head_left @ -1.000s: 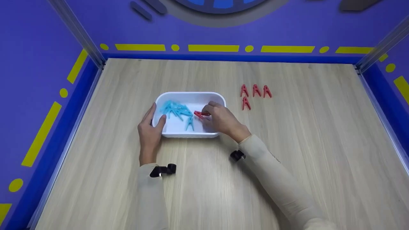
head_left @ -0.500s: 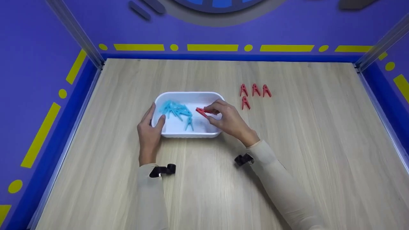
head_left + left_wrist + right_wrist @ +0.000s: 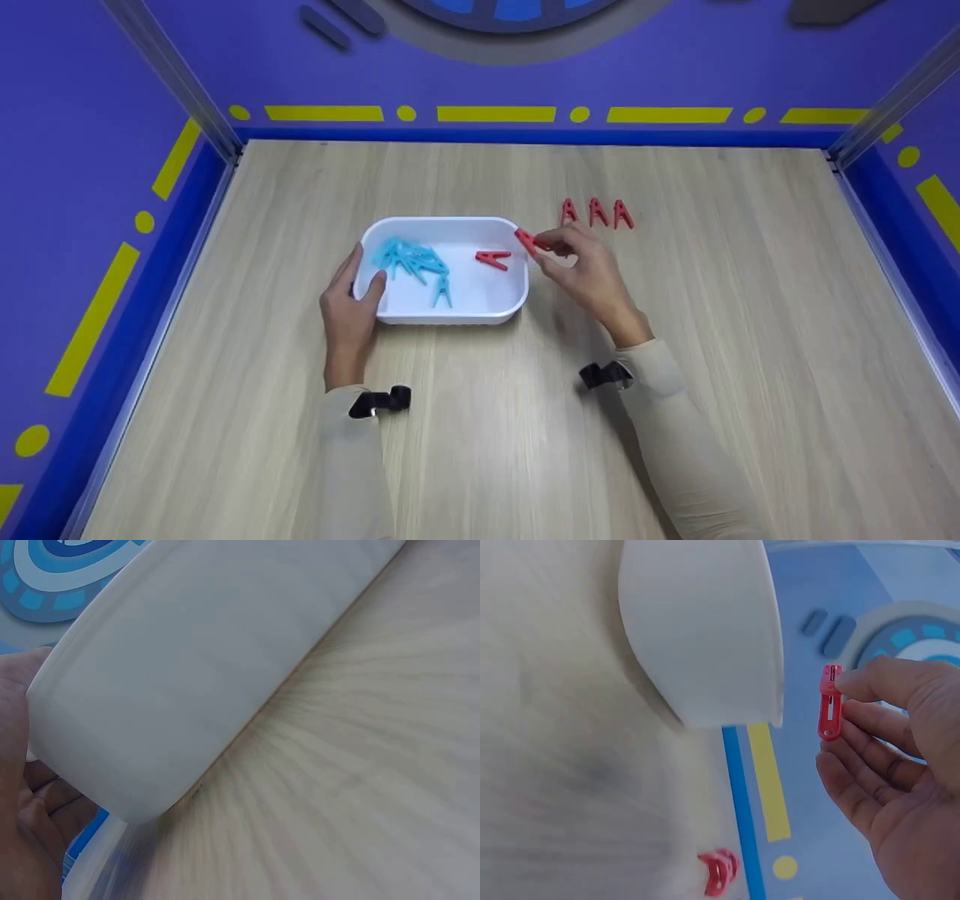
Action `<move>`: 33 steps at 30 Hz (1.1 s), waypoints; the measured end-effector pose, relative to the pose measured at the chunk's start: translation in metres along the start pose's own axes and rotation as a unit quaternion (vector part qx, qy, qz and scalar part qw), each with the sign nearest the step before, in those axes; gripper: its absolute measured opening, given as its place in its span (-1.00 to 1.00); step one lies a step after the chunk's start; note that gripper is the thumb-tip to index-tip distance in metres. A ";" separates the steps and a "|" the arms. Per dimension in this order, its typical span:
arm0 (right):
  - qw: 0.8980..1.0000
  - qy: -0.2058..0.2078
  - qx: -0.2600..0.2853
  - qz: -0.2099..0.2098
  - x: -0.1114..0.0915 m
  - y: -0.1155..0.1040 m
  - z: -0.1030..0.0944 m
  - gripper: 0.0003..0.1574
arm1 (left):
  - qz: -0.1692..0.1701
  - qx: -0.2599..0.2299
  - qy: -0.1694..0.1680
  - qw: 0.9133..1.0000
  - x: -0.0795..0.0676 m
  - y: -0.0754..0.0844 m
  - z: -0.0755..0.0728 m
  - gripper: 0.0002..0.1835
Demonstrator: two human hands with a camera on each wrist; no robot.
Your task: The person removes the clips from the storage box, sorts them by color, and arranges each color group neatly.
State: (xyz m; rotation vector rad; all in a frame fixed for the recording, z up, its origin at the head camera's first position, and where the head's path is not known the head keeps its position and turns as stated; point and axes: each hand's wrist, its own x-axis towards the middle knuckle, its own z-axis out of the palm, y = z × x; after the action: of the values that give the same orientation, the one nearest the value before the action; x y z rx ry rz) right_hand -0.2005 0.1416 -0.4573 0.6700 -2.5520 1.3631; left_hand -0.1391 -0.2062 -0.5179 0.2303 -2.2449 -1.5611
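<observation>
A white rectangular tray [image 3: 480,304] stands on the table. My left hand [image 3: 349,311] grips its left end, thumb over the rim and fingers along the outer wall; the left wrist view shows the same hand [image 3: 26,787] against the tray's wall. My right hand [image 3: 589,274] pinches a red clothespin [image 3: 830,701] between thumb and fingers, just beside the tray's right rim. Inside the tray lie a heap of light blue clothespins [image 3: 409,257] on the left, one light blue clothespin [image 3: 442,291] nearer the front, and one red clothespin [image 3: 493,259] on the right.
Three red clothespins [image 3: 598,212] lie in a row on the table, right of and behind the tray; the leftmost is partly overlapped by my right hand. Blue panels [image 3: 480,82] with yellow marks wall in the table's back and sides.
My right hand has let go of one red clothespin in the tray, taken another from the table and now holds it at the right rim. The left hand keeps its grip.
</observation>
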 end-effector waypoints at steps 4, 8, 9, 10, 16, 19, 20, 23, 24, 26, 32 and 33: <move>0.999 0.036 0.010 0.009 -0.002 0.012 -0.010 -0.72 | -0.004 0.004 0.000 1.000 0.000 0.001 0.001 -0.34; 0.998 0.059 0.008 0.026 -0.005 0.021 -0.017 -0.73 | 0.001 0.004 0.001 1.000 0.000 0.000 0.001 -0.34; 0.997 0.065 0.007 0.032 -0.005 0.023 -0.019 -0.72 | 0.003 0.003 0.001 1.000 0.000 0.000 0.001 -0.34; 0.997 0.070 0.007 0.038 -0.005 0.025 -0.021 -0.72 | 0.003 0.003 0.001 1.000 0.000 0.000 0.001 -0.34; 0.992 0.094 -0.003 0.082 -0.008 0.036 -0.030 -0.71 | -0.004 0.005 -0.002 1.000 -0.001 0.000 0.001 -0.33; 0.989 0.106 -0.012 0.105 -0.009 0.042 -0.032 -0.72 | -0.008 0.005 -0.003 1.000 -0.002 -0.001 0.001 -0.33; 0.987 0.109 -0.015 0.113 -0.010 0.044 -0.033 -0.72 | -0.009 0.005 -0.004 1.000 -0.002 0.000 0.001 -0.33; 0.984 0.116 -0.023 0.132 -0.011 0.048 -0.034 -0.70 | -0.008 0.006 -0.003 1.000 -0.001 0.000 0.000 -0.33; 0.983 0.116 -0.026 0.137 -0.011 0.049 -0.034 -0.69 | -0.008 0.007 -0.002 1.000 -0.001 0.000 0.000 -0.34; 0.982 0.117 -0.032 0.145 -0.012 0.051 -0.034 -0.68 | -0.007 0.010 -0.001 1.000 -0.001 0.000 0.000 -0.34; 0.977 0.127 -0.040 0.167 -0.014 0.060 -0.034 -0.68 | -0.010 0.014 -0.005 1.000 -0.001 0.001 0.000 -0.34; 0.976 0.129 -0.042 0.171 -0.014 0.062 -0.034 -0.68 | -0.011 0.014 -0.005 1.000 -0.001 0.001 0.000 -0.33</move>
State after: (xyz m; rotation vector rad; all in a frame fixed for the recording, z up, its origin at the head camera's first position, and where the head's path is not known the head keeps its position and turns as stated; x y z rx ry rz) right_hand -0.2188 0.2037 -0.4893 0.0319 -2.5698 1.3233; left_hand -0.1376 -0.2056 -0.5171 0.2561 -2.2806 -1.5469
